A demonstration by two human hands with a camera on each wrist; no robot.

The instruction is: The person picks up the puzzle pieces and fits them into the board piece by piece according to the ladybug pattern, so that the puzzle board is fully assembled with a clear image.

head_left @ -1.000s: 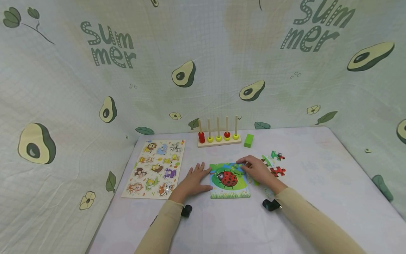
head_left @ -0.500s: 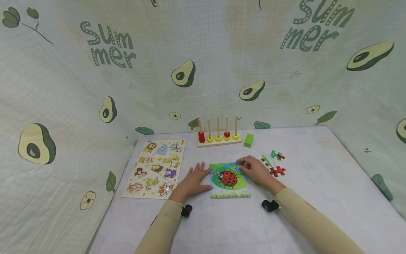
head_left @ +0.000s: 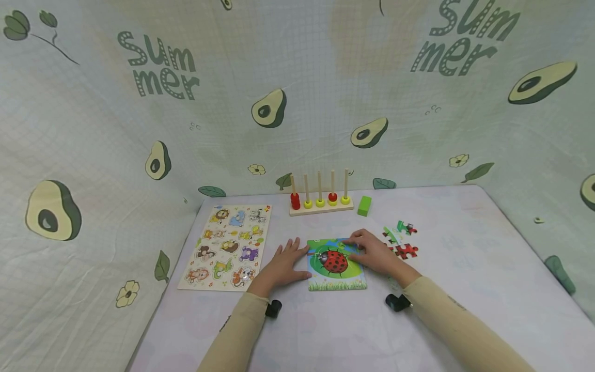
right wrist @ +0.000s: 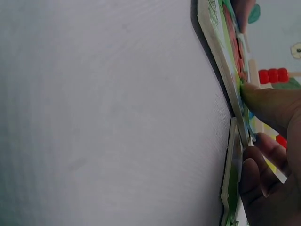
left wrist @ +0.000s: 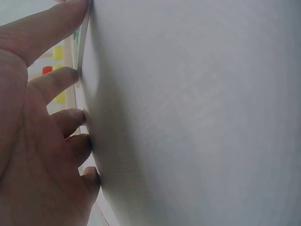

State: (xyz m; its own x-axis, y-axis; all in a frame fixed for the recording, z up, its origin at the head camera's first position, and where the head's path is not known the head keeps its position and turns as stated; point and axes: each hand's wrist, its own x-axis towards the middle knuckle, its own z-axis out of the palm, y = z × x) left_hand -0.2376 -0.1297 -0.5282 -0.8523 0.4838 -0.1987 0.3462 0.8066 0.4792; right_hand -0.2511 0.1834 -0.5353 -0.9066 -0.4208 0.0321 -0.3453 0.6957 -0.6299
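A square ladybug jigsaw puzzle (head_left: 334, 264) lies flat in front of me, its picture upright. My left hand (head_left: 283, 266) rests on the table with fingers spread, thumb and index fingertip at the puzzle's left edge. In the left wrist view, the left hand (left wrist: 33, 122) holds nothing. At the puzzle's upper right, my right hand (head_left: 374, 253) touches the picture, thumb and index finger apart. The right wrist view has its thumb (right wrist: 268, 101) pressing on the puzzle's face. Loose jigsaw pieces (head_left: 407, 251) lie beyond that hand, partly hidden by it.
An animal puzzle board (head_left: 225, 248) lies on the left. Behind stand a peg stand (head_left: 322, 207) with red and yellow beads and a green block (head_left: 364, 206). A patterned cloth (head_left: 316, 77) hangs around the back of the table (head_left: 325, 336).
My right hand's thumb has shifted left and down onto the ladybug picture, and the thumb and index finger have spread apart. The left hand has stayed in place.
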